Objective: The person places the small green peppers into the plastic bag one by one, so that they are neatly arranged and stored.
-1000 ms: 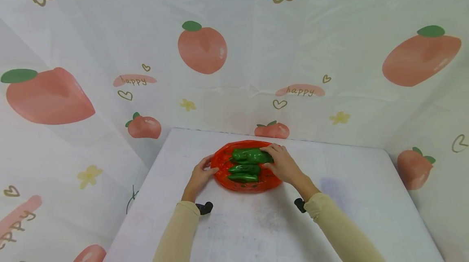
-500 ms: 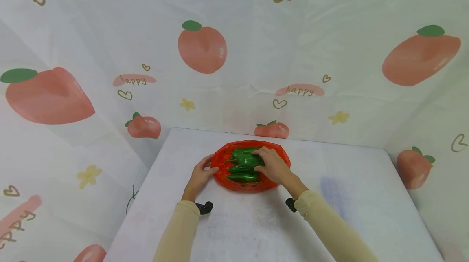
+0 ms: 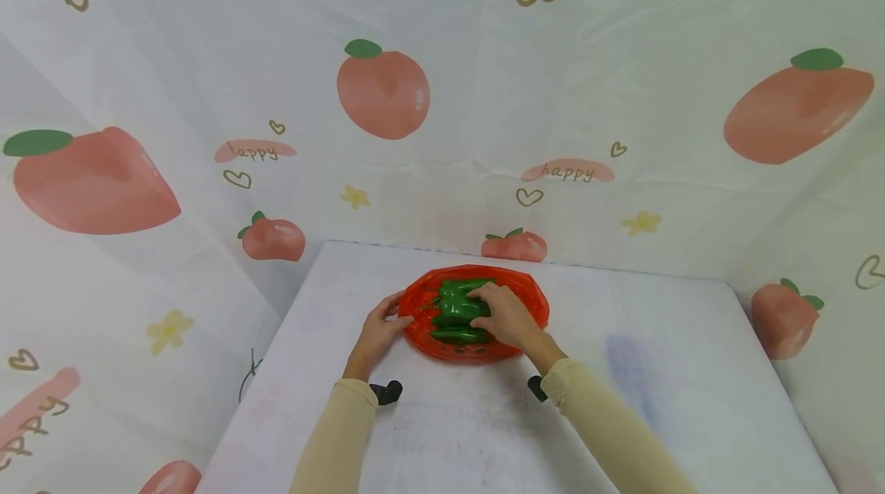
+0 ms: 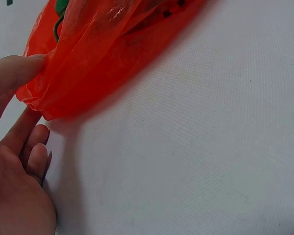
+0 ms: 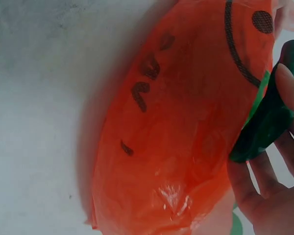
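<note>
A round, open container lined with a red plastic bag (image 3: pixel 442 356) holds several glossy green peppers. At its left edge my left hand (image 3: pixel 376 329) pinches the red rim; in the left wrist view the thumb lies on top of the plastic (image 4: pixel 103 68) and a finger is beneath. My right hand (image 3: pixel 508 313) grips a large green pepper (image 3: pixel 459 302) over the middle of the container, stem to the left. Below it lies a slimmer pepper (image 3: pixel 459 336), and another shows behind. In the right wrist view thumb and fingers wrap the dark green pepper (image 5: pixel 264 122) by the bag's edge.
The container stands near the back of a white-covered table (image 3: pixel 456 440). Behind the table rises a white cloth wall (image 3: pixel 442 202) with peach prints. A black wrist camera (image 3: pixel 386 392) sits under each forearm.
My right hand has shifted left and a little toward me, carrying the large pepper over the slimmer ones. My left hand has stayed on the rim.
</note>
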`<state>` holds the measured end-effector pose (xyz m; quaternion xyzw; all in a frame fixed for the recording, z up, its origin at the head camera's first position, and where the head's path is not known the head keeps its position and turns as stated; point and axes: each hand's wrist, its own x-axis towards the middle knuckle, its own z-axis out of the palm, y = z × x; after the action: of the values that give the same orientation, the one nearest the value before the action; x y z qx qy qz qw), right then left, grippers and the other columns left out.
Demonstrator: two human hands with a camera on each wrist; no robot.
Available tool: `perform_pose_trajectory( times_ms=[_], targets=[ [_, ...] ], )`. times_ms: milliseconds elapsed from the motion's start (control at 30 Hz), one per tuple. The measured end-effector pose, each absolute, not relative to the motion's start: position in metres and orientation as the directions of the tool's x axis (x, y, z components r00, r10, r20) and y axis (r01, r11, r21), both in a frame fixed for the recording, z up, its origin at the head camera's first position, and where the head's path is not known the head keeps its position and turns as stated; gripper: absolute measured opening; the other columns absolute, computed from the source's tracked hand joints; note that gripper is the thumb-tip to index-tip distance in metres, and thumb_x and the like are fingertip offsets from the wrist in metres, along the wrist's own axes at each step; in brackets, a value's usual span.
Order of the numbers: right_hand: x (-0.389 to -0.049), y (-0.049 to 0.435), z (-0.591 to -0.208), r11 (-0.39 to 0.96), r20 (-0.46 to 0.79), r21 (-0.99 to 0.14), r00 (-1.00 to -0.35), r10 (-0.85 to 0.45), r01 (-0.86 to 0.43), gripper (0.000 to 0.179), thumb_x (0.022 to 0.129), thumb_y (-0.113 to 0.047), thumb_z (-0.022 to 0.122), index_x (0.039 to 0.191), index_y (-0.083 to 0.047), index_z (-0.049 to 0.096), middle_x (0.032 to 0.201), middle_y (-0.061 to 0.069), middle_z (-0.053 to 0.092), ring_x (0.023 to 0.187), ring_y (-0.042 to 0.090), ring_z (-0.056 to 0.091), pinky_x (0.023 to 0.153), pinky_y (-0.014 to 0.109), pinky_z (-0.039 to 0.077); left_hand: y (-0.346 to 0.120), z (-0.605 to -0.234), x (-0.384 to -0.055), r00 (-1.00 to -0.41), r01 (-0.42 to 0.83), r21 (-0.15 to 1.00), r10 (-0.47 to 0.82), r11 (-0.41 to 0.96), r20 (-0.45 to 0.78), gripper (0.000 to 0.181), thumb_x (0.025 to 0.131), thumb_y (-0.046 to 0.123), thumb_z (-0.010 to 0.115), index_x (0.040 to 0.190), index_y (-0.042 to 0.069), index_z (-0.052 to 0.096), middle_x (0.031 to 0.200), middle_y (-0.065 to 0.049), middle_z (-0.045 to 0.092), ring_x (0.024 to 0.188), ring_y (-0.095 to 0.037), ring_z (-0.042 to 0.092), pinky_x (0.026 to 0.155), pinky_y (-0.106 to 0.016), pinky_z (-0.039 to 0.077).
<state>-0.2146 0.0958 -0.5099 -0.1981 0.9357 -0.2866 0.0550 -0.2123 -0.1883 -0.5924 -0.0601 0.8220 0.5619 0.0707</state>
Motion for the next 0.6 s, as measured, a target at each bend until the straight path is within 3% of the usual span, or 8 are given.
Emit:
perform_pose_trajectory(
  times_ms=[600],
  targets=[
    [-0.219, 0.085, -0.52, 0.778, -0.044, -0.559, -0.927, -0.373, -0.286, 0.049, 0.086, -0.02, 0.082, 0.13, -0.011, 0.065, 0.132, 0.009, 0.064, 0.119, 0.03, 0.058, 0.107, 0.048, 0.05, -0.188, -0.593, -0.212, -0.984, -0.171, 0.92, -0.023, 0.351, -0.174, 0.055, 0.093, 0.025, 0.072, 0.145, 0.029, 0.055, 0.142, -0.008, 0.059, 0.13, -0.028, 0.051, 0.111, -0.053, 0.043]
  ],
)
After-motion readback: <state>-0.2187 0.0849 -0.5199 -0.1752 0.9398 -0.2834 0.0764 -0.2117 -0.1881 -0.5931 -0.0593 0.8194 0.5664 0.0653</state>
